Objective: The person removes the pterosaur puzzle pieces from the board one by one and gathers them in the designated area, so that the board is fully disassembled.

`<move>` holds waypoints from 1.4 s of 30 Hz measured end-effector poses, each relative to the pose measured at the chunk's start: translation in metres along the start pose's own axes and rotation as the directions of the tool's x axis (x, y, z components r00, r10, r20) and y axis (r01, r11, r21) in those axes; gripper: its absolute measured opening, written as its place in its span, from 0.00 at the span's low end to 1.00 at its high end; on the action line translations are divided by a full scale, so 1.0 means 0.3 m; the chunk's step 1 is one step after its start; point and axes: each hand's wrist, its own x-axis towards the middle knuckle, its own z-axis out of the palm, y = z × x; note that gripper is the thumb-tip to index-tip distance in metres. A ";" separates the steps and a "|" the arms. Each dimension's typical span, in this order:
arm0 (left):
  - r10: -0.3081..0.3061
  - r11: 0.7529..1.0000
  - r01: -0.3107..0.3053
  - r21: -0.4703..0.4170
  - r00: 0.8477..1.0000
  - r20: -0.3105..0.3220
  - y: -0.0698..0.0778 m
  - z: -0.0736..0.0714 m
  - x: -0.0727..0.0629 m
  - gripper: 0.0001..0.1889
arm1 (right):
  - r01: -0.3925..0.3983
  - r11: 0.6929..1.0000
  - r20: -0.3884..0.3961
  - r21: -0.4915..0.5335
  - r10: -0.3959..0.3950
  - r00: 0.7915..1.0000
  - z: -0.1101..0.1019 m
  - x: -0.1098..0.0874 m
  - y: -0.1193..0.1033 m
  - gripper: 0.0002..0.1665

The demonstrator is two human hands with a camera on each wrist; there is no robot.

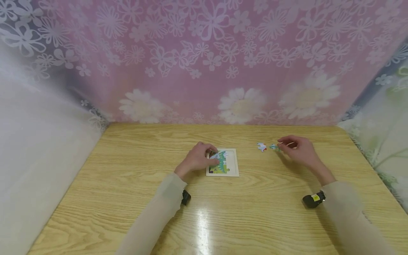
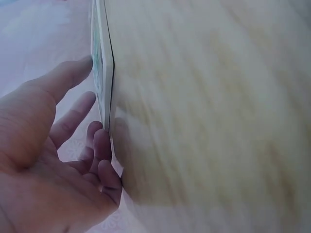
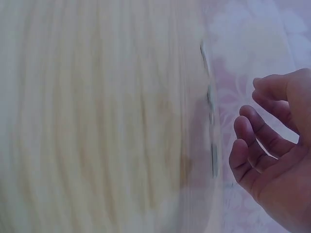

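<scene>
A small square jigsaw puzzle point(image 1: 221, 163) lies on the table, with a pale frame and green and blue pieces in its left part; its right part shows bare backing. My left hand point(image 1: 200, 157) rests at its left side, thumb and index finger touching the picture face. In the left wrist view, the other fingers of the left hand point(image 2: 63, 141) bend at the board's edge. My right hand point(image 1: 298, 150) hovers by a loose green-blue puzzle piece point(image 1: 273, 147), fingers loosely bent. The right wrist view shows this hand point(image 3: 272, 141) holding nothing, apart from the pieces.
Left of the right hand lies another loose piece, a white-blue puzzle piece point(image 1: 261, 147) with red on it. The wooden table point(image 1: 248, 212) ends at a pink floral curtain point(image 1: 197, 71) at the back. Pale cloth point(image 1: 41, 141) hangs along the left side.
</scene>
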 end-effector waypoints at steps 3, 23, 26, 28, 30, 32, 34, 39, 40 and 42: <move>-0.020 0.999 0.020 0.038 1.000 0.011 -0.002 0.002 0.005 0.22 | 0.013 1.000 0.008 0.003 -0.013 1.000 0.025 0.008 -0.029 0.15; -0.037 0.999 0.038 -0.032 0.998 0.044 -0.015 -0.004 0.018 0.25 | 0.076 0.996 0.171 0.051 -0.084 0.982 0.206 0.052 -0.203 0.14; -0.037 0.998 0.039 -0.039 0.998 0.049 -0.015 -0.006 0.018 0.25 | 0.077 0.995 0.190 0.063 -0.088 0.978 0.232 0.062 -0.224 0.12; -0.036 0.998 0.039 -0.046 0.998 0.054 -0.014 -0.008 0.018 0.25 | 0.075 0.995 0.204 0.066 -0.087 0.975 0.249 0.068 -0.239 0.11; -0.035 0.998 0.038 -0.051 0.998 0.058 -0.011 -0.012 0.017 0.25 | 0.077 0.995 0.217 0.071 -0.091 0.972 0.265 0.074 -0.254 0.11; -0.034 0.998 0.037 -0.053 0.997 0.062 -0.009 -0.015 0.016 0.25 | 0.084 0.994 0.226 0.070 -0.097 0.969 0.279 0.081 -0.268 0.10; -0.033 0.998 0.036 -0.051 0.997 0.065 -0.007 -0.018 0.015 0.25 | 0.085 0.993 0.237 0.079 -0.101 0.966 0.292 0.087 -0.282 0.09; -0.027 0.999 0.030 -0.044 0.997 0.073 -0.006 -0.020 0.015 0.24 | 0.119 0.990 0.264 0.076 -0.135 0.955 0.322 0.104 -0.306 0.09; -0.025 0.999 0.028 -0.042 0.997 0.074 -0.006 -0.020 0.015 0.24 | 0.131 0.989 0.268 0.070 -0.145 0.952 0.328 0.108 -0.307 0.09; -0.021 0.999 0.024 -0.041 0.997 0.074 -0.008 -0.021 0.015 0.24 | 0.152 0.987 0.273 0.058 -0.163 0.948 0.340 0.116 -0.307 0.08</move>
